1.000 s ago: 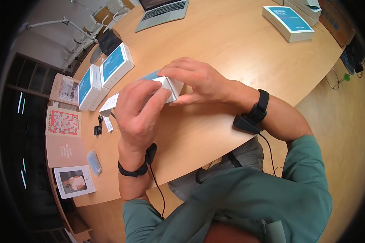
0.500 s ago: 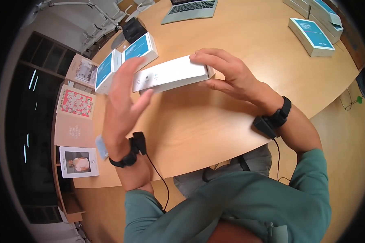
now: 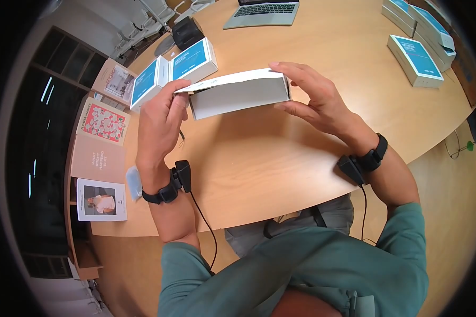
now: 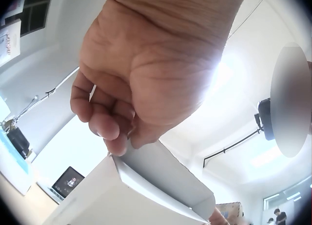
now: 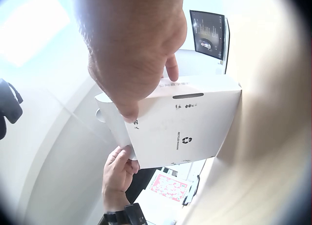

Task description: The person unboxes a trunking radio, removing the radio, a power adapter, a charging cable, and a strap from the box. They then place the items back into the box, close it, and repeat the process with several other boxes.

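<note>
A white box (image 3: 240,98) is held up over the table between both hands, with a long side toward the head camera. My left hand (image 3: 161,119) pinches a flap at its left end; in the left wrist view thumb and fingertips meet on the edge of the box (image 4: 161,195), with a gap beside the flap. My right hand (image 3: 320,98) grips the right end, fingers on the top edge and thumb below. The right wrist view shows printed marks and a slot on the box (image 5: 190,127).
Two blue-topped boxes (image 3: 190,59) stand at the left, beside books (image 3: 103,120). A laptop (image 3: 262,15) is at the back, more boxes (image 3: 415,58) at the back right. A pale blue case (image 3: 134,184) lies near my left wrist.
The box has turned, bringing a different long side into view. My left hand has come off its side and now pinches the left end. My right hand stays at the right end.
</note>
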A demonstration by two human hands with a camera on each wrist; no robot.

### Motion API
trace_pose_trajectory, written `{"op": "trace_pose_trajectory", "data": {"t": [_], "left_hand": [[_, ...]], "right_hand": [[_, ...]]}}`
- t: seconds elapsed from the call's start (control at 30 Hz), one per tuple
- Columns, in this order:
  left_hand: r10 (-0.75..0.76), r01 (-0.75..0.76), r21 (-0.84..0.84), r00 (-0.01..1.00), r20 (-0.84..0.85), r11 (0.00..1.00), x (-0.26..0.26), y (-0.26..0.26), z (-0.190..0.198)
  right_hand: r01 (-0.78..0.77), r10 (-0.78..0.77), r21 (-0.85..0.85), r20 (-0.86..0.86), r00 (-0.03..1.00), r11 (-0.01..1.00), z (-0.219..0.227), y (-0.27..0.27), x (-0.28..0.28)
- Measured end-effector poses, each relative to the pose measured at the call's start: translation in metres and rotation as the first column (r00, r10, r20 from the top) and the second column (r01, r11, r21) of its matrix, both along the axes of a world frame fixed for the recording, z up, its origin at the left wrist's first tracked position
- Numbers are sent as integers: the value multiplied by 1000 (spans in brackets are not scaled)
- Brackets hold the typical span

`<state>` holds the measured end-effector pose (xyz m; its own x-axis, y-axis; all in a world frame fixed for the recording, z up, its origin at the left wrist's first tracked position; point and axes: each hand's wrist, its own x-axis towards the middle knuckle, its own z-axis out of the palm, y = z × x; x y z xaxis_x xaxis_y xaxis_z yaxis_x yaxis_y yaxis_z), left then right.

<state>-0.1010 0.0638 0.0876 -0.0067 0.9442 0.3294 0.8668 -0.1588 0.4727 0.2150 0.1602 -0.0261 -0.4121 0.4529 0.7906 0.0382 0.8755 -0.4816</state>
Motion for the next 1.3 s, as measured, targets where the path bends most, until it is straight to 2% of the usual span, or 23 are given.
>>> {"op": "trace_pose_trajectory", "data": {"t": [0.07, 0.13, 0.37, 0.43, 0.53, 0.67, 0.73, 0.77, 0.83, 0.87, 0.93, 1.0, 1.07, 1.13, 1.2, 1.27, 1.3], "left_hand": [[-1, 1, 12, 1000, 4, 1000, 0, 1, -2], [-6, 1, 50, 996, 85, 999, 6, 1, -1], [-30, 24, 31, 975, 221, 999, 5, 4, -2], [-43, 43, -2, 992, 122, 999, -1, 4, -3], [-26, 34, -97, 996, 81, 995, -3, -1, 3], [-65, 74, -98, 994, 84, 992, -2, -4, 0], [-138, 147, 53, 980, -141, 988, 3, -6, -2], [-136, 145, 56, 981, -139, 988, 1, -4, -3], [-175, 172, 38, 981, 84, 984, -3, 5, -7], [-171, 168, 42, 982, 86, 985, -3, 10, -11], [-43, 149, -249, 922, 385, 957, 1, 20, -23], [-54, 183, -295, 916, 397, 938, -7, 25, -28], [-165, 206, -337, 975, 146, 919, -14, 29, -41], [-127, 157, -344, 986, 108, 926, -4, 30, -42], [-126, 121, -383, 992, 11, 916, -2, 33, -51], [-125, 136, -351, 991, 55, 927, -6, 42, -72], [-136, 124, -385, 991, -3, 915, -6, 45, -78]], "right_hand": [[5, -6, 2, 7, 1000, 1000, 1, 0, 1], [12, -12, 4, 12, 1000, 1000, 0, 0, 1], [12, -12, -4, -15, 1000, 1000, 0, 0, 0], [14, -14, -6, -9, 1000, 1000, -1, 1, 0], [5, -5, 10, -34, 999, 1000, -4, 5, -1], [-2, 1, -28, -34, 999, 1000, -6, 9, 0], [-7, 6, -48, -33, 999, 999, -3, 9, 0], [1, -3, -38, -49, 999, 999, -2, 9, 0], [6, -7, -25, -62, 998, 1000, -1, 9, 0], [-4, 1, -59, -52, 999, 998, -2, 10, 2], [-18, 15, -86, -37, 999, 996, -4, 11, 5], [-16, 18, -35, 56, 998, 999, -6, 10, 8], [-30, 35, -49, 107, 994, 998, -11, 9, 4], [32, -12, -118, 169, 985, 992, -18, 10, 0], [30, -7, -92, 239, 971, 995, -21, 10, -3], [111, -30, -204, 362, 932, 973, -22, 3, -4], [102, -23, -192, 375, 927, 976, -21, 3, -5]]}}
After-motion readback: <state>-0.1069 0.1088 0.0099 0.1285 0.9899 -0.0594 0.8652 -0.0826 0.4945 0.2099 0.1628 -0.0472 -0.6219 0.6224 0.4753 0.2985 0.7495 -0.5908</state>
